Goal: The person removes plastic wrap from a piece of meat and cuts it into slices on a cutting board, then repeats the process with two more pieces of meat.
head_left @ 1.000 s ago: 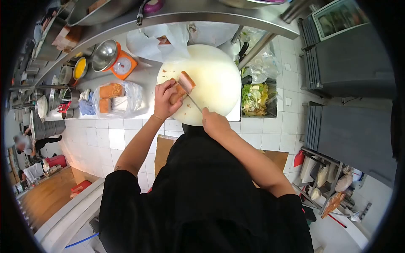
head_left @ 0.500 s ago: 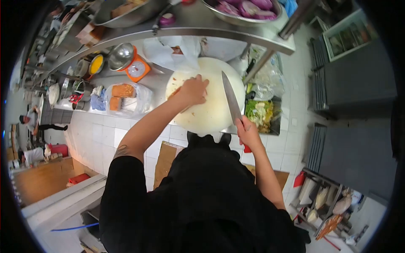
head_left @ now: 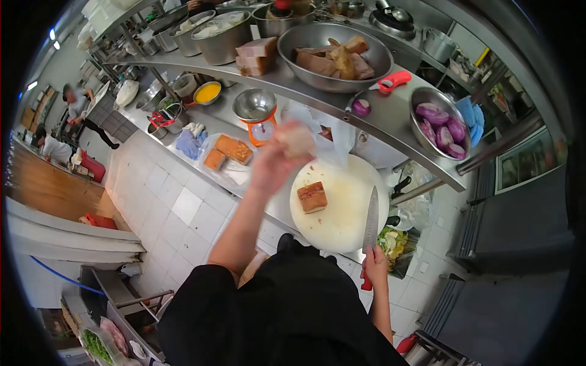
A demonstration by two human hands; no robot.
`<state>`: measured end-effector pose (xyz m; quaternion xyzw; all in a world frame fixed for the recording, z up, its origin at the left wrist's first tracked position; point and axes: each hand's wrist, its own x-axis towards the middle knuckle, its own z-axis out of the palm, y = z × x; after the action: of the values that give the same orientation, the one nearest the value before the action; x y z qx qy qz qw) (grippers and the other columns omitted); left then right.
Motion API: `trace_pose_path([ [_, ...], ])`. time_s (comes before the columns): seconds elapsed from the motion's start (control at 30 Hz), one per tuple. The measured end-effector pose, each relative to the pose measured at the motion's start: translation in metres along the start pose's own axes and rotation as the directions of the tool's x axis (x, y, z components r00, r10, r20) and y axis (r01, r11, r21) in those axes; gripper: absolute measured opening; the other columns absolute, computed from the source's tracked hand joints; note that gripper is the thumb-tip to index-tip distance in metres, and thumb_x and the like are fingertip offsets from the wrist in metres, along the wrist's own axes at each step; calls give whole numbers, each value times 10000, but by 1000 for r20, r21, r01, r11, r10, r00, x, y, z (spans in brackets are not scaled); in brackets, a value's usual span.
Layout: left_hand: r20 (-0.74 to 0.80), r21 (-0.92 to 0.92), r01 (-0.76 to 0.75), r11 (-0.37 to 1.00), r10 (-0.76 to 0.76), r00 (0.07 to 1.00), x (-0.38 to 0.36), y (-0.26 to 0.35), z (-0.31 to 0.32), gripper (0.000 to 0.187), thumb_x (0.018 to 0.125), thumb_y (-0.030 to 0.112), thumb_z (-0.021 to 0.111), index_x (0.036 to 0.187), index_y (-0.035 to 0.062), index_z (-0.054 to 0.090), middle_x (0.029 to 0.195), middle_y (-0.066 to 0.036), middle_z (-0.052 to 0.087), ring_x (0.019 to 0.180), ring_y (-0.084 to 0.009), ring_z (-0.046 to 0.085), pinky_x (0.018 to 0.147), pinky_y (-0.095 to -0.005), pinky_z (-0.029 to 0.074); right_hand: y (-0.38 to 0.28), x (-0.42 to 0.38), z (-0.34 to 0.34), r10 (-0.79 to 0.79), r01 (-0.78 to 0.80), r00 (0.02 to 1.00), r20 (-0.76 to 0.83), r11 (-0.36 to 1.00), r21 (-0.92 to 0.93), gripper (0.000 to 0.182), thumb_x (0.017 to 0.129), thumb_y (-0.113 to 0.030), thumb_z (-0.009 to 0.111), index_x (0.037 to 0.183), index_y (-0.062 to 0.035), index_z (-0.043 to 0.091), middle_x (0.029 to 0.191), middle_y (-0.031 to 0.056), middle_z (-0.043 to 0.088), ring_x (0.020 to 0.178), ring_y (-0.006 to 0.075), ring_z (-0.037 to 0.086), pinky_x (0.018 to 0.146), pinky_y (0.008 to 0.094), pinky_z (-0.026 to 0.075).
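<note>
My left hand (head_left: 271, 168) is raised off the left edge of the round white cutting board (head_left: 342, 226), closed on a pale piece of meat (head_left: 297, 139); both are smeared by motion. A brown-skinned block of roast pork (head_left: 312, 197) lies on the left part of the board, with crumbs around it. At the board's right edge, my right hand (head_left: 375, 263) grips the red handle of a long kitchen knife (head_left: 371, 219), its blade pointing away from me over the board.
Left of the board, a plastic bag (head_left: 210, 160) holds more brown-skinned blocks. An orange scale (head_left: 262, 131) carries a steel bowl. The shelf above bears stacked meat slabs (head_left: 255, 58), a large meat bowl (head_left: 287, 64) and a bowl of purple onions (head_left: 421, 131). A scrap bin (head_left: 400, 262) stands right.
My left hand has lifted off the board and moved up and left with the pale piece, exposing the pork block. My right hand still holds the knife. The view has shifted, showing more shelf.
</note>
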<state>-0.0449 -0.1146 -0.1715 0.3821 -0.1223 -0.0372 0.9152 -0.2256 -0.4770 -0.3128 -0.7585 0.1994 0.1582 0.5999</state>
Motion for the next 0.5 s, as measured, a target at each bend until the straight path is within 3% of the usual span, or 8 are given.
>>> trace_pose_path([
  [0.07, -19, -57, -133, 989, 133, 991, 8, 78, 2, 674, 1066, 357, 565, 1654, 101, 357, 1562, -156, 529, 1393, -353, 578, 1099, -560, 534, 1, 1, 5, -2, 3, 1000, 6, 999, -33, 265, 1132, -277, 539, 1035, -32, 568, 627, 64, 545, 395, 176, 529, 366, 348, 447],
  [0.1, -57, 108, -215, 970, 223, 973, 16, 107, 2, 612, 1121, 326, 495, 1669, 104, 337, 1583, -162, 515, 1391, -337, 585, 1099, -538, 534, -1, 3, 8, -8, 9, 1000, 7, 998, -63, 269, 1132, -280, 541, 1031, -33, 565, 628, 65, 548, 395, 174, 528, 368, 345, 448],
  [0.17, 18, 671, -382, 636, 501, 865, 36, 152, 22, 522, 1127, 145, 473, 1636, 76, 383, 1551, -170, 552, 1342, -338, 621, 1092, -465, 542, -12, 1, 17, -19, 21, 1000, 18, 996, -83, 271, 1132, -281, 544, 1027, -32, 562, 627, 65, 547, 395, 173, 529, 368, 345, 448],
  [0.2, 148, 826, -427, 368, 589, 794, 52, 169, 26, 510, 1103, 81, 497, 1608, 65, 428, 1524, -170, 582, 1320, -344, 632, 1081, -433, 545, -16, 0, 21, -22, 25, 999, 25, 994, -102, 273, 1132, -282, 547, 1024, -31, 559, 626, 65, 547, 394, 172, 530, 369, 344, 448],
  [0.23, 151, 825, -430, 367, 591, 793, 67, 189, 31, 510, 1103, 81, 497, 1608, 65, 428, 1524, -170, 582, 1320, -344, 632, 1081, -433, 545, -17, 1, 26, -25, 28, 999, 25, 994, -102, 273, 1132, -282, 547, 1024, -31, 559, 626, 65, 547, 394, 172, 530, 369, 344, 448],
  [0.3, 629, 770, -536, -347, 269, 729, 96, 223, 35, 476, 1025, 10, 544, 1500, 36, 545, 1488, -172, 618, 1261, -355, 657, 1104, -442, 520, -15, 3, 35, -54, 59, 996, 67, 995, -83, 251, 1138, -269, 527, 1063, -32, 567, 610, 44, 518, 367, 161, 479, 346, 338, 412],
  [0.43, 655, 676, -593, -439, -11, 755, 147, 243, 25, 452, 944, -27, 576, 1389, 39, 619, 1453, -167, 644, 1265, -382, 649, 1110, -426, 516, -20, 3, 46, -85, 93, 994, 70, 988, -125, 243, 1135, -257, 540, 1048, -32, 565, 610, 41, 517, 372, 160, 477, 349, 332, 407],
  [0.5, 637, 680, -654, -332, -174, 751, 166, 243, 14, 398, 906, 2, 571, 1289, 72, 654, 1465, -173, 631, 1354, -380, 583, 1119, -458, 498, -23, 0, 49, -73, 80, 996, 55, 988, -134, 244, 1133, -251, 547, 1041, -27, 566, 607, 40, 512, 384, 155, 486, 350, 330, 406],
])
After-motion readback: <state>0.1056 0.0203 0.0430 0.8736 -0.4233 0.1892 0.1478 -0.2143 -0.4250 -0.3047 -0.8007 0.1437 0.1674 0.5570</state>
